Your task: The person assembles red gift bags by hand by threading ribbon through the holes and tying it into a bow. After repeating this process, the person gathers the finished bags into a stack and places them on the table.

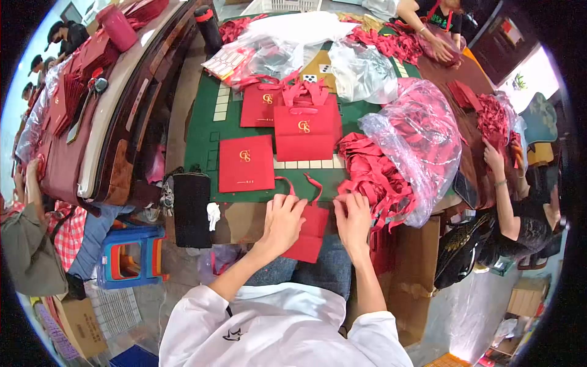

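Observation:
A small red paper bag [307,233] hangs over the table's front edge, above my lap. My left hand [283,221] is closed at its upper left side, and a red ribbon [285,182] rises by the fingertips. A second ribbon end [314,182] sticks up from the bag's top. To the right of the bag, my right hand [353,219] has its fingers pinched together beside a heap of red ribbons [373,168]; what they hold is hidden. Ahead lie a flat red bag [247,164] with gold lettering and a finished-looking bag [306,142] with a ribbon handle.
A clear plastic sack of red ribbons [428,140] bulges at the right. Another red bag [257,109], clear plastic [364,70] and a dark bottle [208,29] are farther back. Blue stools [125,257] stand left. Other people work at both sides.

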A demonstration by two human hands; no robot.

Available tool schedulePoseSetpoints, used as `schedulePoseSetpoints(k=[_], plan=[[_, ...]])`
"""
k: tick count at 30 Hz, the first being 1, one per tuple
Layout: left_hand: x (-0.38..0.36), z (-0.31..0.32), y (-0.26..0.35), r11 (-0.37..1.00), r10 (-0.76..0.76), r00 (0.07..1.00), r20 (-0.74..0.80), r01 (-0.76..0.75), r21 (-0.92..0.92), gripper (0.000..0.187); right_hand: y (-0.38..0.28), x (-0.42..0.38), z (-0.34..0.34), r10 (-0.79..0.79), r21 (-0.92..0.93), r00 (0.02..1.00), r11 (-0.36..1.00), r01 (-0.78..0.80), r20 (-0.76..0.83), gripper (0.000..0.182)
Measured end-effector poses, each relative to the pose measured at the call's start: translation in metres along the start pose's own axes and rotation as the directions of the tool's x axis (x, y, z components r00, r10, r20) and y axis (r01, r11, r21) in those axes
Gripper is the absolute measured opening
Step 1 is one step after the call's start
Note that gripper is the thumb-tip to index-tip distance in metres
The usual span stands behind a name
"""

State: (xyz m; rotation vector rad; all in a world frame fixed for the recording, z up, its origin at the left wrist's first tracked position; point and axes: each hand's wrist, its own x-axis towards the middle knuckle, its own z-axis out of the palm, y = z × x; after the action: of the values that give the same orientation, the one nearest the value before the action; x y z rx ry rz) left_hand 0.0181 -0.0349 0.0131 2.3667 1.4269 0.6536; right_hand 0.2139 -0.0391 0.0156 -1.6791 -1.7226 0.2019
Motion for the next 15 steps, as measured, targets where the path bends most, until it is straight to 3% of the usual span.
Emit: schedulePoseSetpoints(k=[3,7,15], plan=[[0.002,-0.002,0.002,1.0,-0.009,0.999,-0.034,0.009,-0.002,0.042,-0.018,-0.014,-0.015,-0.05,0.014,0.999,0.999,0.05,-0.001,0.009],[0.006,-0.005,0.004,0.998,-0.027,0.999,-0.033,0.025,-0.05,0.033,-0.037,-0.039,-0.015,0.023,0.257,0.993,0.965,-0.052,0.114,0.007],[0.006,-0.005,0.006,0.969,-0.085,0.996,0.01,0.085,-0.233,0.027,-0.035,-0.04,0.001,0.172,0.258,0.977,0.945,-0.2,0.124,0.006]])
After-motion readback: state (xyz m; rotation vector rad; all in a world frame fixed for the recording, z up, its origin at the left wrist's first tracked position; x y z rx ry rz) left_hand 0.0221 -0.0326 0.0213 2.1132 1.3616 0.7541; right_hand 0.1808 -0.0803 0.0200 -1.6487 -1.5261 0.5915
